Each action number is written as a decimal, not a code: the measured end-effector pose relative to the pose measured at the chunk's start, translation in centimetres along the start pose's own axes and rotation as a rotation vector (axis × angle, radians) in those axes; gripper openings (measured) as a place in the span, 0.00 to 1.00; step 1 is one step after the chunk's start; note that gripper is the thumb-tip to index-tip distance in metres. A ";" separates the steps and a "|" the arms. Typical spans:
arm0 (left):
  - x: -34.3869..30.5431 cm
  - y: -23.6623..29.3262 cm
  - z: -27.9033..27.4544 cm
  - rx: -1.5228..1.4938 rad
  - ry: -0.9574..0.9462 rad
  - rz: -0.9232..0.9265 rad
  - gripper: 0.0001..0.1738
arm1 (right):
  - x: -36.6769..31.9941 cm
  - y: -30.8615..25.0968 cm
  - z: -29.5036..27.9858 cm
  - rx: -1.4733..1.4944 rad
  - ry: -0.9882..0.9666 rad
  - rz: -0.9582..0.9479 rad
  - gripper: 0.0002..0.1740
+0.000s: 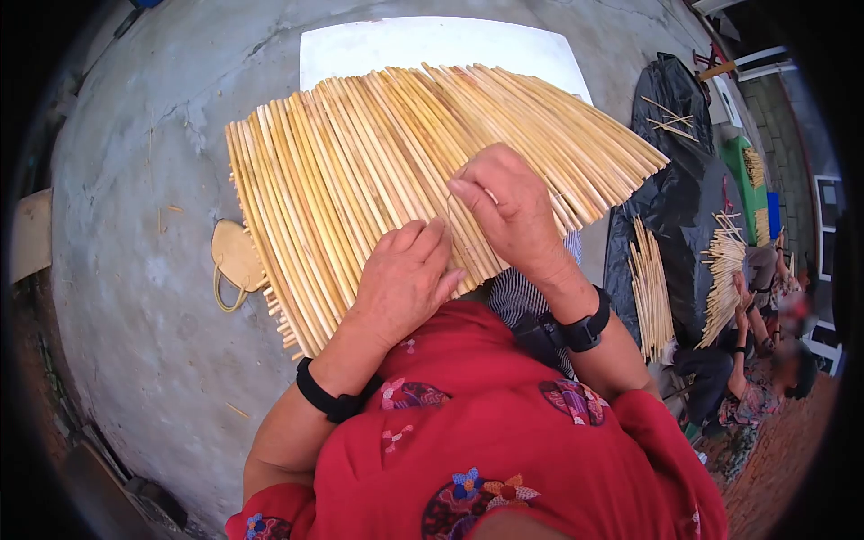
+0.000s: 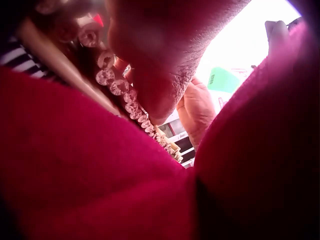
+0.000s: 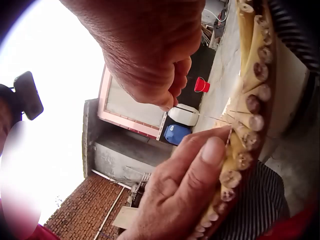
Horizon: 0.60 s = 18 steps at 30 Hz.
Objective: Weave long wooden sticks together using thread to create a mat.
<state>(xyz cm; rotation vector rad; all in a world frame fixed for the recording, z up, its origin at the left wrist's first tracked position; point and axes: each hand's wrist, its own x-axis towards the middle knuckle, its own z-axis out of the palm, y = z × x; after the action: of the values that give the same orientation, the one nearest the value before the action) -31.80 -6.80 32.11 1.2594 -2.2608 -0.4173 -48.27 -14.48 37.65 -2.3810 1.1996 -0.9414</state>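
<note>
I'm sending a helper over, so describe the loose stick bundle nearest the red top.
Find the large mat of sticks, then the black plastic sheet to its right. The loose bundle lies on that sheet, its pale sticks roughly side by side. It is nearer the mat than the fanned heap beside the other person, and fuller than the few crossed sticks.

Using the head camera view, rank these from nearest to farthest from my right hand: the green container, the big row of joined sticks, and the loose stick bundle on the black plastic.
From your right hand:
1. Big row of joined sticks: directly beneath it.
2. Loose stick bundle: off to your right.
3. Green container: farther right, beyond the black plastic.
</note>
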 end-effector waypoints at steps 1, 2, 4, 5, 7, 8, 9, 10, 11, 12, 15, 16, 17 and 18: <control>-0.1 0.1 -0.1 0.002 -0.011 0.006 0.27 | 1.1 -0.6 -1.0 0.098 0.082 0.081 0.10; 0.1 0.1 -0.2 0.006 -0.007 0.007 0.27 | 1.8 -0.7 -1.5 0.299 -0.002 0.192 0.10; 0.2 0.2 -0.1 -0.001 -0.004 0.016 0.26 | 2.2 -0.6 -2.4 0.688 -0.170 0.424 0.11; 0.3 0.1 0.1 0.001 -0.004 0.021 0.26 | 2.6 -0.8 -3.1 0.749 -0.268 0.571 0.11; 0.1 -0.1 0.5 0.003 -0.015 0.028 0.26 | 3.6 -0.4 -4.3 1.027 -0.291 0.689 0.11; 0.0 -0.2 0.6 -0.012 -0.011 0.024 0.26 | 4.2 0.0 -4.8 1.171 -0.294 0.748 0.11; 0.0 -0.3 0.7 -0.025 -0.012 0.022 0.27 | 5.3 0.4 -5.7 1.273 -0.341 0.655 0.11; -0.1 -0.4 0.7 -0.034 -0.015 0.020 0.27 | 6.8 0.0 -7.0 1.345 -0.282 0.516 0.11; -0.2 -0.5 0.7 -0.034 -0.016 0.018 0.28 | 9.1 0.8 -9.1 1.474 -0.351 0.319 0.10; -0.2 -0.5 0.8 -0.035 -0.012 0.015 0.28 | 10.8 0.6 -11.2 1.457 -0.380 0.219 0.10; 0.5 -0.2 0.5 -0.078 -0.021 -0.042 0.30 | 12.5 -1.9 -16.0 1.069 -0.518 0.003 0.10; 0.5 -0.1 0.3 -0.095 -0.026 -0.073 0.30 | 12.3 -3.1 -17.0 0.866 -0.586 -0.062 0.10; 0.5 0.0 0.2 -0.086 -0.018 -0.075 0.30 | 11.8 -4.0 -17.7 0.679 -0.643 -0.123 0.10; 0.7 0.1 0.3 -0.078 -0.010 -0.075 0.30 | 11.5 -4.7 -18.2 0.536 -0.690 -0.163 0.10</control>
<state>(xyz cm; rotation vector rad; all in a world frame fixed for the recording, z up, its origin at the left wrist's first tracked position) -32.28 -7.32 32.13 1.3074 -2.1887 -0.5345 -52.85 -20.56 58.33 -2.0901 0.4299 -0.3429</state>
